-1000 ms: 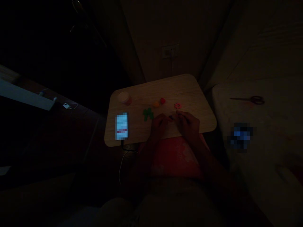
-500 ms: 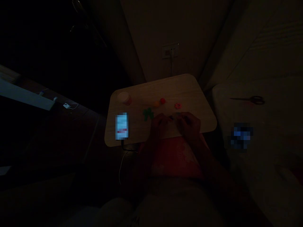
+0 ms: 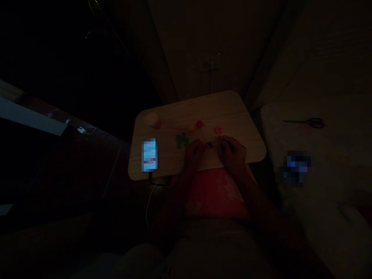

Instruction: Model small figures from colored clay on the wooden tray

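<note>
The scene is very dim. My left hand (image 3: pixel 194 154) rests over the near edge of the small table, its fingers bent together beside a small dark piece (image 3: pixel 209 145). Whether they touch it, I cannot tell. My right hand (image 3: pixel 235 154) is on the other side of that piece, fingers curled in a pinch, with a bit of green by the fingertips. What either hand holds is too dark to name. Beyond the hands lie a pink flower-shaped ring (image 3: pixel 218 130), a red ball (image 3: pixel 199 124) and an orange-yellow lump (image 3: pixel 192 127). Left of them is a green branching shape (image 3: pixel 181 140).
A lit phone (image 3: pixel 149 155) with a cable lies on the table (image 3: pixel 171 164) at the left, and a tub (image 3: pixel 153 121) stands behind it. Scissors (image 3: pixel 312 122) and a blurred-out lit object (image 3: pixel 295 167) rest on the pale surface at right. A wall socket (image 3: pixel 209 62) is behind.
Both hands stay in nearly the same place, with only slight finger movement around the small dark piece. The objects on the table have not moved.
</note>
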A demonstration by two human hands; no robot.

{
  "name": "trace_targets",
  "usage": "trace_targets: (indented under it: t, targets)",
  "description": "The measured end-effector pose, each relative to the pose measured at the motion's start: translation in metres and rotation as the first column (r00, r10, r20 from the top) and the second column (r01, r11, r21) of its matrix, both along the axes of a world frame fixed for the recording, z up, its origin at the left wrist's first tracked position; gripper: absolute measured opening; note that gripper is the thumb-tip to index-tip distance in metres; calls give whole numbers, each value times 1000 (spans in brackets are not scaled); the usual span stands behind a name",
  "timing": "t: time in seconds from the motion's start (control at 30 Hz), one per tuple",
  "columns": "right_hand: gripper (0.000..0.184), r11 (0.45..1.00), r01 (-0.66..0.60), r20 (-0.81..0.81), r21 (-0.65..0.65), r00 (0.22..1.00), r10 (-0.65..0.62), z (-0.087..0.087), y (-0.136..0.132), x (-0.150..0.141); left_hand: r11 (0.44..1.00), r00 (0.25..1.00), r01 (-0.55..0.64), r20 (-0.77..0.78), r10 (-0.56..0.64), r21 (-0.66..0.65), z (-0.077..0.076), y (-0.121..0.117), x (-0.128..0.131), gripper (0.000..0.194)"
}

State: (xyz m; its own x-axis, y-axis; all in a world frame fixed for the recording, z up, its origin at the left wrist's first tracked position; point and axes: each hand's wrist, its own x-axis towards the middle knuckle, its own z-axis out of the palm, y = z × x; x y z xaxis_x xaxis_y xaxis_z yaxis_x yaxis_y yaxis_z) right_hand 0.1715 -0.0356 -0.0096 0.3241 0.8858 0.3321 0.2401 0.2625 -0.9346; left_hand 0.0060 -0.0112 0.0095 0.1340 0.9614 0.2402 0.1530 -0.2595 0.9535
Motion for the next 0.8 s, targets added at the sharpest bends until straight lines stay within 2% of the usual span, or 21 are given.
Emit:
trace_targets:
  t: [0.13,0.33,0.47,0.57,0.7,0.8]
  targets:
    - [28,1000,-21,-12,7,1000,21,-1,-1,1,1000,1000,-20,12,20,-18,-1,0,0,44]
    - [12,999,8,-31,-38,999,-9,1,-1,-1,994,995,-101,14,102,-29,-4,1,-2,46]
    - [10,999,24,-74,-48,997,-28,2,-2,-2,994,994,-105,34,107,-36,-4,2,-2,46]
    - [14,999,10,-70,-34,997,-13,2,-2,-2,993,992,-108,54,110,-42,-3,2,-1,45]
    - [33,999,-20,-42,-41,999,19,7,-3,0,994,993,-100,64,103,-41,-1,2,0,44]
    - [26,1000,8,44,2,999,-8,9,-2,1,994,992,-103,66,106,-45,-1,2,0,44]
